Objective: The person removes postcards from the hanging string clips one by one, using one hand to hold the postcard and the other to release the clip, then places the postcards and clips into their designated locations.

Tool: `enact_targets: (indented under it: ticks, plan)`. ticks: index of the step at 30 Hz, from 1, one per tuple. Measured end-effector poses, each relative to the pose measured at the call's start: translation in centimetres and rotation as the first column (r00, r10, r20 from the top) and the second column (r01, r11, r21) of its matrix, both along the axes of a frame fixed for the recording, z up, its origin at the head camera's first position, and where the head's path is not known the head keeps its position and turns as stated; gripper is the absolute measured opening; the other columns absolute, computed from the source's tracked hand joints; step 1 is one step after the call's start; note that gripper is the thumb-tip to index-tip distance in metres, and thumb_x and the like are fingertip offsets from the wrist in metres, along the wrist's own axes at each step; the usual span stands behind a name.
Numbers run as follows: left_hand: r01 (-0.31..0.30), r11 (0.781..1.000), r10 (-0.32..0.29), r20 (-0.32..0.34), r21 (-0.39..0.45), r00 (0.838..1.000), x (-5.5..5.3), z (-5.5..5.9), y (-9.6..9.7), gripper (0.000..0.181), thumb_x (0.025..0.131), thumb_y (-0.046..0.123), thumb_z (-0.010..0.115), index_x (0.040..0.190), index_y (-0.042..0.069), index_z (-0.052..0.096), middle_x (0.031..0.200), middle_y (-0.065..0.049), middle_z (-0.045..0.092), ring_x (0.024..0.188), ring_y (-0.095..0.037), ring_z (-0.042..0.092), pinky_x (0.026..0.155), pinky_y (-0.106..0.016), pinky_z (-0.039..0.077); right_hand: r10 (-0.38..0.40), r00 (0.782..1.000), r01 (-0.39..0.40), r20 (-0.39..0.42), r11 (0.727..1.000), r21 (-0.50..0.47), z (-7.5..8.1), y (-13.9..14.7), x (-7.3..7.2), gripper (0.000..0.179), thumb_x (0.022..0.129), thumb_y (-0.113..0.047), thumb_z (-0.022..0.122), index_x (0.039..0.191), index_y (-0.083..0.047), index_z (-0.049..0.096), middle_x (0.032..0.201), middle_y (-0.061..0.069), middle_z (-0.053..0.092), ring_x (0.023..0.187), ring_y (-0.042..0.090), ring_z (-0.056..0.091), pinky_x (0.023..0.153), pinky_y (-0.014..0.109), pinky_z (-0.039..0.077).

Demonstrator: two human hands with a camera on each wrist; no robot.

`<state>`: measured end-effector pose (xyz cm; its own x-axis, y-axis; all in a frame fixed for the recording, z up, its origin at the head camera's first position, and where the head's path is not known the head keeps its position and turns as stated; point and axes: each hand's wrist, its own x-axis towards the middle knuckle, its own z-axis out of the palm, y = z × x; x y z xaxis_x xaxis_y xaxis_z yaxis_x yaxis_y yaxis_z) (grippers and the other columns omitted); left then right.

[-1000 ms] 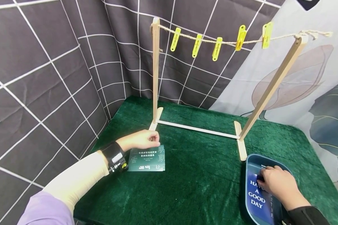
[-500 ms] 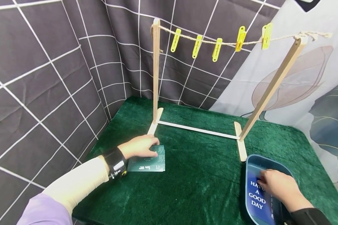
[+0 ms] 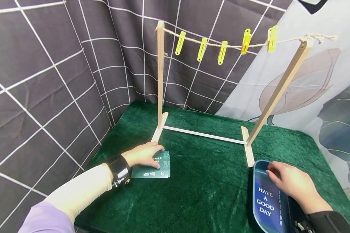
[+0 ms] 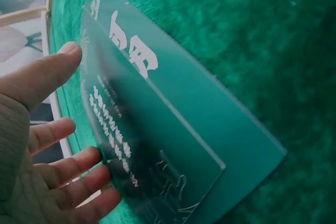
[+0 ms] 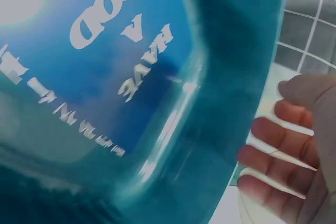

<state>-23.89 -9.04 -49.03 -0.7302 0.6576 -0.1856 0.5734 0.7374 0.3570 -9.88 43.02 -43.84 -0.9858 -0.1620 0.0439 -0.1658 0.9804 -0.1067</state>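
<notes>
Green cards (image 3: 163, 168) with white characters lie overlapping on the green cloth, at least two of them. Just above them my left hand (image 3: 144, 154) reaches with thumb and fingers spread apart. In the left wrist view no card sits between the thumb and fingers; whether fingertips touch the card edge cannot be told. My right hand (image 3: 294, 184) hovers at the right side of a blue tray (image 3: 261, 166), fingers loosely bent and holding nothing. Inside the tray lies a blue card (image 3: 265, 202) printed "HAVE A GOOD DAY".
A wooden frame (image 3: 161, 77) stands behind the hands, a twine rope (image 3: 213, 44) strung between its posts. Several yellow clothespins (image 3: 222, 52) hang on the rope. A white bar (image 3: 204, 135) joins the feet low down. Grid-patterned curtain (image 3: 61, 97) borders the left and back.
My left hand has come down over the green cards and spread its fingers. The right hand has lifted up and away from the blue card in the tray, leaving it uncovered.
</notes>
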Motion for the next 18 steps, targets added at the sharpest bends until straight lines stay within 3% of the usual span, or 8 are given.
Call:
enact_targets:
  ticks: [3, 6, 10, 14, 18]
  plan:
    - [0.009, 1.000, -0.010, -0.022, -0.012, 1.000, 0.4, -0.2, 0.0, 0.083, 0.076, 0.051, 0.086, 0.145, 0.019, 0.051, 0.124, -0.003, 0.056, 0.109, -0.017, 0.056, 0.089, -0.035, 0.050, 0.005, 0.999, -0.010, -0.051, 0.995, -0.097, 0.3, -0.3, -0.3, 0.032, 0.092, -0.023, 0.073, 0.119, -0.008, 0.062, 0.092, 0.004, 0.072, 0.080, 0.027, 0.070, 0.064, 0.049, 0.053]
    - [0.020, 1.000, -0.020, -0.039, -0.011, 0.999, 0.6, -0.3, 0.0, 0.092, 0.073, 0.050, 0.088, 0.148, 0.015, 0.048, 0.124, -0.006, 0.055, 0.109, -0.020, 0.054, 0.089, -0.036, 0.050, 0.027, 0.995, -0.045, -0.091, 0.978, -0.203, 0.5, -0.6, -0.6, 0.056, 0.091, -0.025, 0.077, 0.136, -0.006, 0.051, 0.105, 0.014, 0.072, 0.089, 0.034, 0.070, 0.065, 0.046, 0.055]
    - [0.017, 1.000, -0.017, -0.044, -0.016, 0.999, 0.4, -0.6, 0.0, 0.092, 0.072, 0.051, 0.088, 0.147, 0.013, 0.050, 0.122, -0.004, 0.054, 0.109, -0.019, 0.051, 0.087, -0.033, 0.049, 0.088, 0.990, -0.122, -0.109, 0.921, -0.370, 0.5, -1.0, -1.1, 0.081, 0.090, -0.018, 0.079, 0.155, -0.009, 0.032, 0.129, 0.019, 0.062, 0.108, 0.009, 0.065, 0.073, 0.024, 0.055]
    - [-0.015, 1.000, 0.015, -0.009, 0.013, 1.000, 0.0, -1.2, -0.1, 0.096, 0.070, 0.051, 0.091, 0.147, 0.012, 0.049, 0.121, -0.004, 0.053, 0.109, -0.019, 0.048, 0.086, -0.033, 0.048, 0.170, 0.979, -0.206, -0.116, 0.829, -0.520, 0.4, -1.3, -1.3, 0.094, 0.088, -0.003, 0.077, 0.161, -0.015, 0.018, 0.141, 0.002, 0.054, 0.117, -0.015, 0.048, 0.083, 0.009, 0.046]
    - [-0.053, 0.995, 0.051, 0.024, 0.080, 0.998, -0.7, -1.5, -0.4, 0.095, 0.070, 0.048, 0.091, 0.146, 0.012, 0.048, 0.121, -0.004, 0.053, 0.110, -0.020, 0.048, 0.086, -0.034, 0.048, 0.234, 0.963, -0.266, -0.131, 0.771, -0.579, 0.4, -1.7, -1.6, 0.098, 0.087, 0.006, 0.074, 0.162, -0.014, 0.015, 0.143, -0.022, 0.046, 0.122, -0.014, 0.047, 0.088, 0.009, 0.044]
